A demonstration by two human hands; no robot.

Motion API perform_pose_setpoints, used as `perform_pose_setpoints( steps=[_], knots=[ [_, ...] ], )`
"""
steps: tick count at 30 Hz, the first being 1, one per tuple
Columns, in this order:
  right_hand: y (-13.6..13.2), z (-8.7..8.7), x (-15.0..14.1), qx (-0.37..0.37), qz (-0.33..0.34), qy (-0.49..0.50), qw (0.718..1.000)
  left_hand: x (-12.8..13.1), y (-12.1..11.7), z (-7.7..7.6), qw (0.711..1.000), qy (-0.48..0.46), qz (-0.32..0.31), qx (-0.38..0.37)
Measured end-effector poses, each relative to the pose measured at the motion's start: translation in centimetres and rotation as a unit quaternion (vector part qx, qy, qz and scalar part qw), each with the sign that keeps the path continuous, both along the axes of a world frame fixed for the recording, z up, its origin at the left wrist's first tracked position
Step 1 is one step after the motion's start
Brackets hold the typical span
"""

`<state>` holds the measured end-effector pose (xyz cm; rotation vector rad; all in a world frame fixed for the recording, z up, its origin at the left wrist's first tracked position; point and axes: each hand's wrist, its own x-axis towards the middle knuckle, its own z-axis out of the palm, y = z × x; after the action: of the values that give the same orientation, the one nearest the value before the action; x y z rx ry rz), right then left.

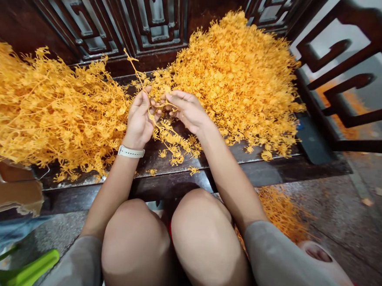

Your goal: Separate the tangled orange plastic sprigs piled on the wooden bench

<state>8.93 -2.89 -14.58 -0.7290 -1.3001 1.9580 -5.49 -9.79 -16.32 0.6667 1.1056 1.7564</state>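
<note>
My left hand (139, 121), with a pale watch strap at the wrist, is closed around a thin orange plastic stem (136, 71) whose upper end sticks up past the fingers. My right hand (189, 111) meets it at the stem, fingers pinched on what looks like one of its side branches; the exact grip is partly hidden. Below both hands, small spidery orange plastic pieces (174, 147) lie scattered. A mass of branched orange stems (59, 112) is heaped at the left. To the right rises a big mound of orange flower-like pieces (237, 81).
The heaps rest on a dark wooden bench (168, 185) against a carved lattice back (150, 14). A cardboard box (7, 191) stands at left, and a dark flat object (317, 145) lies at right. Bare orange stems (281, 210) are piled on the floor. Something green (38, 269) is lower left.
</note>
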Motion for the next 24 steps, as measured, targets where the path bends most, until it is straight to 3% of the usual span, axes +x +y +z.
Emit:
perform_pose_setpoints(
  steps=[8,24],
  knots=[
    [-0.1,-0.3,-1.0,-0.018,-0.030,0.019,0.999,1.0,-0.2,-0.4,0.999,-0.014,-0.047,-0.001],
    [-0.7,-0.9,-1.5,-0.062,-0.063,0.054,0.995,2.2,-0.6,-0.2,0.993,0.052,-0.101,0.005]
  ],
)
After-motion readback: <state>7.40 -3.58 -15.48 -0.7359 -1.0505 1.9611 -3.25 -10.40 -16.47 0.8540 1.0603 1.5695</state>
